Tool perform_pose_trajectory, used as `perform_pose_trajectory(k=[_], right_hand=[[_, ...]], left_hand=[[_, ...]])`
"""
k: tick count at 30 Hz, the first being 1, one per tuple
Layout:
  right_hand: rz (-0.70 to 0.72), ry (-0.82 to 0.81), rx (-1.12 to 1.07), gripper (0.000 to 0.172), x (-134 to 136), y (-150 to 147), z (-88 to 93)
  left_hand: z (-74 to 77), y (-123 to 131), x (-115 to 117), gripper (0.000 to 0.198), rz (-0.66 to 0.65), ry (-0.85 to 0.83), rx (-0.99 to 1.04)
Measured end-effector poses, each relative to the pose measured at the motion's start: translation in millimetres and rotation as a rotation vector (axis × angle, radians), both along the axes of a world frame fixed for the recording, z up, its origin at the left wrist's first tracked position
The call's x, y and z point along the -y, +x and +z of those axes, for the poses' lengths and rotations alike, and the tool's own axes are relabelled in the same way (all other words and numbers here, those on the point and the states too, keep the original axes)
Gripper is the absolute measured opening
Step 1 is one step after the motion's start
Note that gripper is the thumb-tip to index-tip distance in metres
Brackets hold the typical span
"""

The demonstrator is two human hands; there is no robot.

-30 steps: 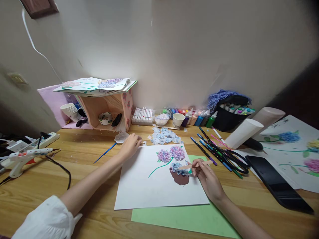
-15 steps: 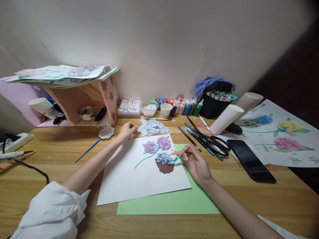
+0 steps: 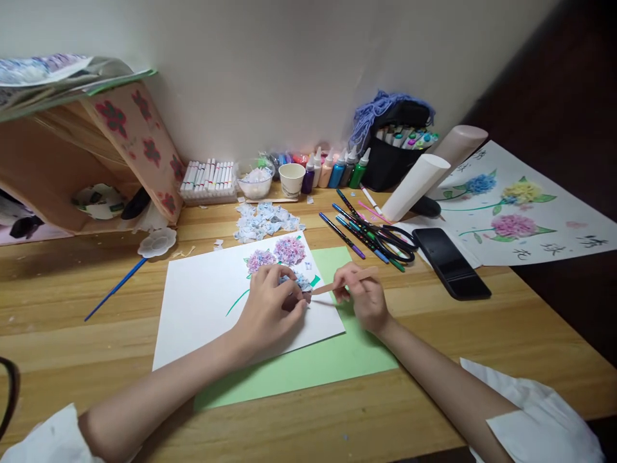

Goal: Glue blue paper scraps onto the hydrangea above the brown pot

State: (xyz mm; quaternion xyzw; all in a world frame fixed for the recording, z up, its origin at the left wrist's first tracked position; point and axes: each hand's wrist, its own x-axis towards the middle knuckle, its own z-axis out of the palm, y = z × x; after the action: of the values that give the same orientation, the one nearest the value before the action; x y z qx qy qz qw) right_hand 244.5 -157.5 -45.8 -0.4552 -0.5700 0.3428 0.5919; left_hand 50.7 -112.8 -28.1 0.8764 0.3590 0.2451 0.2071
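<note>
My left hand (image 3: 272, 299) is over the third flower on the white paper (image 3: 193, 302), fingers curled down and hiding much of it; whatever they pinch is hidden. Blue paper petals (image 3: 303, 281) show past its fingertips, beside a patch of brown (image 3: 307, 298). My right hand (image 3: 361, 297) grips a flat wooden craft stick (image 3: 332, 287), whose tip points at the flower's right edge. Two pink-purple paper flowers (image 3: 289, 251) lie above my left hand, and a green painted stem (image 3: 237, 302) runs to its left. Green paper (image 3: 289, 386) lies underneath the white sheet.
Torn blue paper scraps (image 3: 265, 222) lie behind the sheet. A paper cup (image 3: 292, 180), glue bottles (image 3: 337, 172) and markers (image 3: 208, 179) line the wall. Pens, black scissors (image 3: 398, 239) and a phone (image 3: 450, 262) are at right; a blue brush (image 3: 116, 289) is at left.
My left hand has come from beside the blue scraps to the blue flower. My right hand still holds the craft stick, its tip near the flower. The camera view has shifted.
</note>
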Motion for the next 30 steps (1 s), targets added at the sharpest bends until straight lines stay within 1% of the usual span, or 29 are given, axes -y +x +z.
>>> perform_pose_trajectory(k=[3,6,8,11,15,18,23,30], right_hand=[[0.081,0.101,0.169,0.033,0.6,-3.5,0.6],[0.105,0.165,0.251,0.031,-0.4,-4.5,1.7],[0.104,0.165,0.266,0.029,-0.7,-3.8,1.1],[0.071,0.130,0.257,0.031,-0.9,-2.5,-1.5],[0.038,0.062,0.196,0.032,-1.7,-3.7,-4.2],[0.018,0.044,0.142,0.031,-1.1,-4.5,-5.9],[-0.069,0.108,0.138,0.030,5.0,-1.8,-7.7],[0.013,0.179,0.315,0.027,3.5,-6.5,-1.7]], left_hand=[[-3.1,-3.3,0.0,0.005,0.055,0.078,-0.002],[-3.8,-4.2,0.4,0.005,0.087,0.082,-0.008],[-4.3,-3.1,0.5,0.005,0.098,0.071,-0.005],[-5.4,-0.5,-0.8,0.007,0.119,0.055,-0.016],[-8.2,2.9,-4.5,0.009,0.150,0.050,-0.028],[-11.1,5.5,-6.7,0.009,0.161,0.061,-0.026],[-13.2,8.3,-8.2,0.007,0.180,0.090,-0.027],[-13.6,8.8,-8.8,0.007,0.150,0.098,-0.016]])
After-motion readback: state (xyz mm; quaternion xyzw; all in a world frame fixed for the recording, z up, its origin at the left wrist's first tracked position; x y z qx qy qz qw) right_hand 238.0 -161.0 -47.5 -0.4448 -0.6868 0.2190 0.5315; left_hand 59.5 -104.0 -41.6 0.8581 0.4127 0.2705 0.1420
